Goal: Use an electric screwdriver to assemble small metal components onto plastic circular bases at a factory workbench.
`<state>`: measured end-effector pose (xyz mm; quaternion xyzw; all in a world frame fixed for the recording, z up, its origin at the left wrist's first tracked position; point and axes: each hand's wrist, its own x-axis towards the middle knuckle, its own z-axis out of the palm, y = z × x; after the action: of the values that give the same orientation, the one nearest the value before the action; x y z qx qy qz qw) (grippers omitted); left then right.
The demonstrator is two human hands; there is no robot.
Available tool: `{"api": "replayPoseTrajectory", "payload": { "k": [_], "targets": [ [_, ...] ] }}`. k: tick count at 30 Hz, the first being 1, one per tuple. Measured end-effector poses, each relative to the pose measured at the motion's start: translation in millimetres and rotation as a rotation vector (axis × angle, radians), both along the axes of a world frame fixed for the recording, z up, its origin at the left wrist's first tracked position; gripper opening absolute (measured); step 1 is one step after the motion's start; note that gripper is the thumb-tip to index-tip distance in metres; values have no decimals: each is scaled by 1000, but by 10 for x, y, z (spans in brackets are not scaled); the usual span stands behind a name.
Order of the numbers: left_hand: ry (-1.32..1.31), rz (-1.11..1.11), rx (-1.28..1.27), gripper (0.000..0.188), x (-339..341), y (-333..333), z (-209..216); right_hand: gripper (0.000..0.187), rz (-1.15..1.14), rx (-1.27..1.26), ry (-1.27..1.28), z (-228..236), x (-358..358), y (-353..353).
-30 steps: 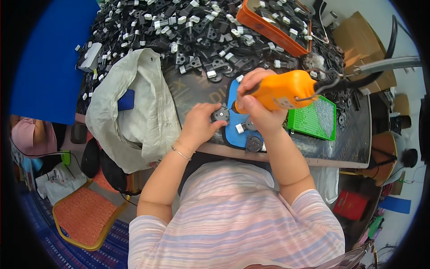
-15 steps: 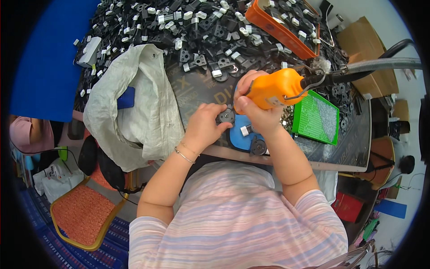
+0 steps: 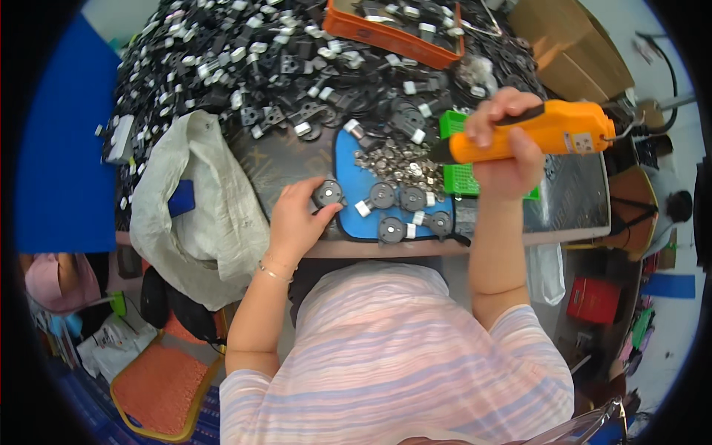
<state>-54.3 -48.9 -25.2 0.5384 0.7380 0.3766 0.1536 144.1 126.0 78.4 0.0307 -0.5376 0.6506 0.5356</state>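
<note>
Cluttered dark worktable (image 3: 571,200) fills the upper half of the frame, heaped w/ black-and-white plastic parts (image 3: 245,67) across the top.

Left hand (image 3: 297,222), centre-left, has thumb and fingers closed round a round black part (image 3: 327,194), pinching it at the left edge of the blue mat (image 3: 348,159). Part sits at the fingertips, touching the mat corner.

Right hand (image 3: 504,156), upper right of centre, is wrapped tight round an orange power screwdriver (image 3: 538,132), held roughly level, dark tip pointing left toward mid-frame, raised above the table. Tip is well apart from the part in the left hand.

Between the two hands: four more round black discs (image 3: 400,211) in a loose row on the mat's lower edge, some w/ white tabs, and a pile of small silvery metal bits (image 3: 397,163) just above them. Green tray (image 3: 463,178) lies just right of the mat, under the right hand.

Edges: table's front edge runs just below the mat, close to the person's striped shirt (image 3: 393,356). White sack (image 3: 204,200) hangs off the table left of the left hand, near it. Orange bin (image 3: 393,33) w/ parts at top centre. Open tabletop shows only right of the green tray; parts heap crowds the mat from above.
</note>
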Motion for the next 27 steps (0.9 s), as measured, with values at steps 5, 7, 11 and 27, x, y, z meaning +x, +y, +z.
{"api": "replayPoseTrajectory", "payload": {
  "k": [5, 7, 11, 27],
  "targets": [
    [-76, -166, 65, 46, 370, 103, 372, 20, -431, -108, -60, -247, 829, 116],
    [1, -381, 199, 47, 604, 216, 426, 19, -514, -146, -50, -335, 991, 117],
    [-80, -688, 177, 47, 1253, 523, 417, 21, -524, -154, 14, -361, 1077, 64],
    [116, -592, -67, 47, 1728, 899, 88, 23, -540, -138, -52, -524, 1082, 232]
  ]
}}
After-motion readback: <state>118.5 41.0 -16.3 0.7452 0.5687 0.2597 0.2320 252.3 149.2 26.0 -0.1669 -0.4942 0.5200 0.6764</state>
